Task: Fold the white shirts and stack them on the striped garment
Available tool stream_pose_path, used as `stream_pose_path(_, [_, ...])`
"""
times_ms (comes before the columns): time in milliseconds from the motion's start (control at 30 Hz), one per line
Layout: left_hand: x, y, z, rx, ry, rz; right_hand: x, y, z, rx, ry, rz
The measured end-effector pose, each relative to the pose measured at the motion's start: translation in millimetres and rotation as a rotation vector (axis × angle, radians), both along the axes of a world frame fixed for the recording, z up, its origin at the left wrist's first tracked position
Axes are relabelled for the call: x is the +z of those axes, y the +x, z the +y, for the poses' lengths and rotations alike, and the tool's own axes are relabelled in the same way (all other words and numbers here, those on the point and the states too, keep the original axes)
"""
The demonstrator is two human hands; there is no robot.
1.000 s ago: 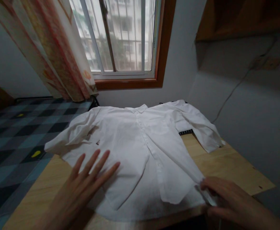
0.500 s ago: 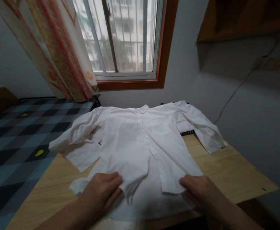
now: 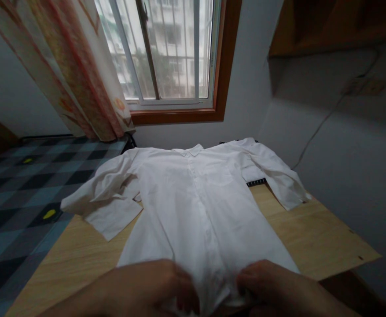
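Note:
A white long-sleeved shirt [image 3: 193,198] lies front side up, its collar toward the window and its sleeves spread to both sides. The front placket runs down the middle, with a chest pocket on the right half. Near the bottom of the view, my left hand [image 3: 166,281] is closed on the hem left of the placket, blurred by motion. My right hand [image 3: 262,279] grips the hem on the other side. The fingertips of both hands are partly hidden by cloth and the view's lower edge.
Under the shirt is a light wooden table [image 3: 325,229]. A bed with a checked cover [image 3: 24,189] stands at the left, below a patterned curtain [image 3: 90,88]. Behind are a window [image 3: 173,53] and, upper right, a wooden shelf [image 3: 328,35]. A cable [image 3: 318,125] hangs along the wall.
Both hands have moved toward me, drawing the shirt's front panels down. The left panel, bunched before, now lies stretched out, and the two front edges meet along the middle.

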State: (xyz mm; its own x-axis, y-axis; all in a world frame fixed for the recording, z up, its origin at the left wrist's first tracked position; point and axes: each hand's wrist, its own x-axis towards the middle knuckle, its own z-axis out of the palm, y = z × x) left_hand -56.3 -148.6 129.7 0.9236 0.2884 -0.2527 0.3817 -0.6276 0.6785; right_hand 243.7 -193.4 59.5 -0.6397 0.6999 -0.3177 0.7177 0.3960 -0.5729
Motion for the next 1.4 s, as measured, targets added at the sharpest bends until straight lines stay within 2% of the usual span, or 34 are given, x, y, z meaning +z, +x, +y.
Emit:
stream_pose_path(67, [6.0,-10,23,0.225,0.148,0.013,11.3,4,8,-0.034,-0.009,0.028])
stream_pose_path(133, [-0.8,-17,46,0.375,0.375,0.031,23.6,1,22,-0.057,0.057,0.067])
stream_pose_path(200, [-21.5,-21,65,0.343,0.543,0.083,33.1,-9,41,-0.073,0.165,0.125])
stream_pose_path(300, [-60.8,-22,79,0.254,0.634,0.222,34.1,-33,74,-0.04,0.354,0.224])
stream_pose_path(367, [-79.9,-25,79,0.244,0.643,0.29,23.6,-49,97,0.028,0.444,0.223])
stream_pose_path(467, [-92.3,-34,74,0.249,0.646,0.314,-1.5,-62,125,0.046,0.485,0.104])
stream_pose_path(567, [-92.4,-46,71,0.234,0.624,0.311,-21.0,-63,141,-0.026,0.495,0.021])
stream_pose_path(700, [-77.3,-49,78,0.195,0.54,0.315,-27.4,-60,155,-0.203,0.5,0.069])
stream_pose_path(833, [-44.6,-24,100,0.185,0.412,0.381,-28.0,-60,175,-0.38,0.393,0.071])
stream_pose_path(933, [-29.8,9,123,0.212,0.417,0.532,-30.2,-64,187,-0.394,0.34,0.029])
stream_pose_path(1000, [-33.4,30,139,0.301,0.498,0.551,-31.2,-68,190,-0.388,0.345,-0.015])
stream_pose_path(1133, [-61.9,55,160,0.588,0.548,0.395,-29.8,-79,182,-0.398,0.422,-0.157])
stream_pose_path(1267, [-85.4,61,160,0.707,0.545,0.328,-26.1,-95,172,-0.387,0.547,-0.294])
stream_pose_path(1400, [-94.1,61,152,0.829,0.508,0.212,-24.6,-110,173,-0.364,0.573,-0.313])
